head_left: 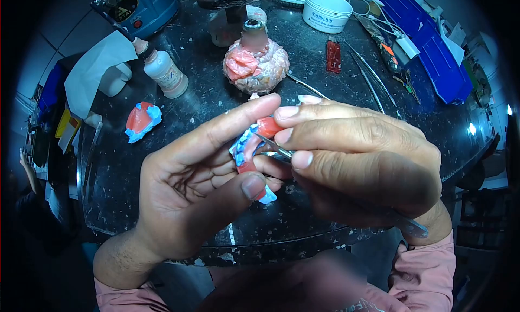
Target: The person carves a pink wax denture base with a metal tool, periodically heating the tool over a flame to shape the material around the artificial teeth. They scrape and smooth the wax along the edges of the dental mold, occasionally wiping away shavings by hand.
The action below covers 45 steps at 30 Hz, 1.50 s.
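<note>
My left hand [184, 184] holds a small curved wax denture piece [251, 148] between fingers and thumb, over the front of the table. The piece is red and pink wax with bright blue along its toothed edge; its lower end is partly behind my thumb. My right hand [368, 160] pinches a thin metal wax carver [413, 226], whose tip touches the inner side of the piece while the flat far end shows by my right wrist. A second red wax piece with light blue edges [143, 122] lies on the table to the left.
A wax-crusted lamp-like vessel [257, 68] stands beyond my hands. Around it are a white dropper bottle [165, 74], a white tub [326, 13], a dark red wax strip [333, 57], metal instruments [374, 73], a blue machine [142, 11] and blue trays [428, 46]. The dark table [281, 225] has a curved front edge.
</note>
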{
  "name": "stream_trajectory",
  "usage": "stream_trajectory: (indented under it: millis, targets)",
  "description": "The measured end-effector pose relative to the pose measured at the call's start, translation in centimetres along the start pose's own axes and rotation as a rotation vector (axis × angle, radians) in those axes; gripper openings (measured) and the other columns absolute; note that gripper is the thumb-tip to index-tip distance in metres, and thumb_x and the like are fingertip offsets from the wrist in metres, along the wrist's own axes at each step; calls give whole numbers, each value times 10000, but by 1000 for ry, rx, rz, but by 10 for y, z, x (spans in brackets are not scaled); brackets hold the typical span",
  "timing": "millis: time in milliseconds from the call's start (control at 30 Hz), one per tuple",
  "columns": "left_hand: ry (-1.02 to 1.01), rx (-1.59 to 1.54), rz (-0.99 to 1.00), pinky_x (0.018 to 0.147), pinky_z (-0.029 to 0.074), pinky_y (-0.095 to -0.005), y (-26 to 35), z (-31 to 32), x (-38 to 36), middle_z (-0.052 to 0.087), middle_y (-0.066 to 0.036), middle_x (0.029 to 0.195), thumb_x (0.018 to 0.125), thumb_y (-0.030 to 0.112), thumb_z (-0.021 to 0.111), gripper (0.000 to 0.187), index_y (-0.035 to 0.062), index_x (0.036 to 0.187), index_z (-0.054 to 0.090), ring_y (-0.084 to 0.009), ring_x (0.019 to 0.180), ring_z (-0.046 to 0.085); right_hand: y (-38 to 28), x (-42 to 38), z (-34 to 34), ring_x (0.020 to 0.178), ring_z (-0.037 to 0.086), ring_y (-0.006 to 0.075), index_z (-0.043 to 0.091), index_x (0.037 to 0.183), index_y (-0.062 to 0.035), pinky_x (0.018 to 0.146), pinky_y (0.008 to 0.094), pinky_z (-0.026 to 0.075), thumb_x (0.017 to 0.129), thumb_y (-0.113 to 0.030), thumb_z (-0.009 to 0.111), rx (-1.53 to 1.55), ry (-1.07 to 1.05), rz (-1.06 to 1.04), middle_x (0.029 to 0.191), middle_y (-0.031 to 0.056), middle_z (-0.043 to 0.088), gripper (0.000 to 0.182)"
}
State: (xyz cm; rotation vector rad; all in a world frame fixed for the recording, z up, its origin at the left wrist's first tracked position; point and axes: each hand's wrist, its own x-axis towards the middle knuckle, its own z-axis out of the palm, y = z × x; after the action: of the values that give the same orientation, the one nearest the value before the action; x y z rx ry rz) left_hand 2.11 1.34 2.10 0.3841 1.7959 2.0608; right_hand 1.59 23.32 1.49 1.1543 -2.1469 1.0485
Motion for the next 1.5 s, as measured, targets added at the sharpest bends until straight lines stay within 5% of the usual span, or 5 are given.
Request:
stream_trajectory:
  millis: [1500]
  targets:
    - [26,27,-51,1103,383,-372,1,3,-1,547,-211,1371,826,266,709,727,-94,1401,448,-240,1257,549,-1,-2,4,953,730,299,705,908,-83,877,462,585,780,-42,802,35,34,34,925,97,738,165]
